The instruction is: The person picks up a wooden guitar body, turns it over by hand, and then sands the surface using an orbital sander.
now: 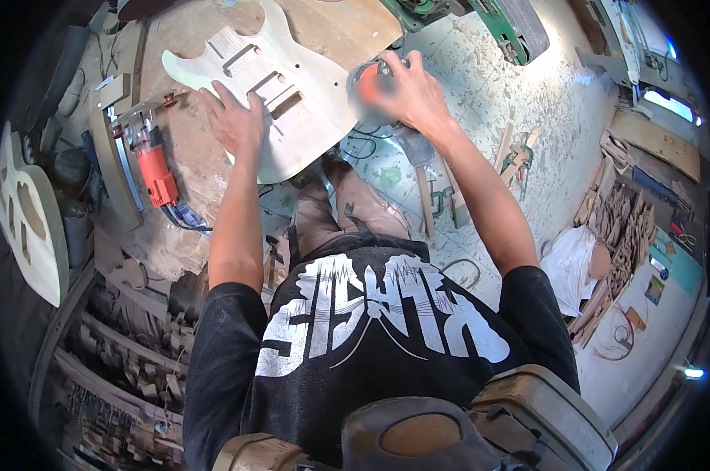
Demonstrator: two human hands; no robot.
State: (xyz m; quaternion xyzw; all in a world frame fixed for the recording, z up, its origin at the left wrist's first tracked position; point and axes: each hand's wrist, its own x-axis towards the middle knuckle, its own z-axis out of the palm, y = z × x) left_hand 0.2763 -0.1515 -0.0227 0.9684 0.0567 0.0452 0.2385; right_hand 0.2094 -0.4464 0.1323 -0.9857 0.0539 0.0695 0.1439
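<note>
A pale, unfinished wooden guitar body (308, 133) with routed cavities lies on a wooden worktop (355, 23). My left hand (237, 118) rests on the body's left part, fingers spread. At the body's right edge my right hand (408, 90) grips an orange and black power tool (371, 82), apparently a sander, with a dark bag (414, 145) below it; the tool's face is partly blurred and whether it touches the wood I cannot tell. Left of the body lies a red router (157, 169) with a cable.
Another guitar body (29, 228) stands at the far left. A green machine (496, 23) is at the top right. Clamps (520, 157) and wood strips lie on the speckled floor. Wood offcuts (629, 228) and a white sack (567, 267) are on the right; racks (120, 361) are lower left.
</note>
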